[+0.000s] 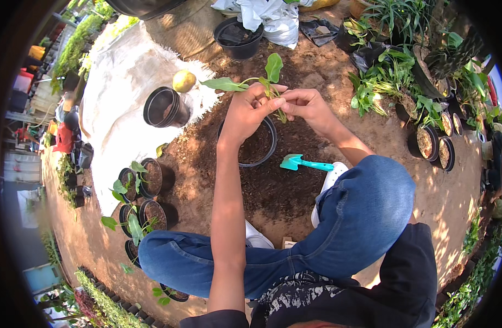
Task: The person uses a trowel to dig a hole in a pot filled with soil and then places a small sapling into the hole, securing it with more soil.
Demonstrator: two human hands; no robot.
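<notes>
A small leafy green seedling is held up in front of me, its stems pinched in my left hand. My right hand meets it from the other side, thumb and fingers closed at the lower end of the stems. Below both hands a round black plastic pot sits on dark loose soil, partly hidden by my left hand and forearm. A turquoise hand trowel lies on the soil to the pot's right, its handle end by my white shoe.
On a white woven sheet at left stand nested black pots beside a yellowish round fruit. Several potted seedlings flank my left knee. Uprooted leafy plants and filled pots lie at right. Another black pot stands ahead.
</notes>
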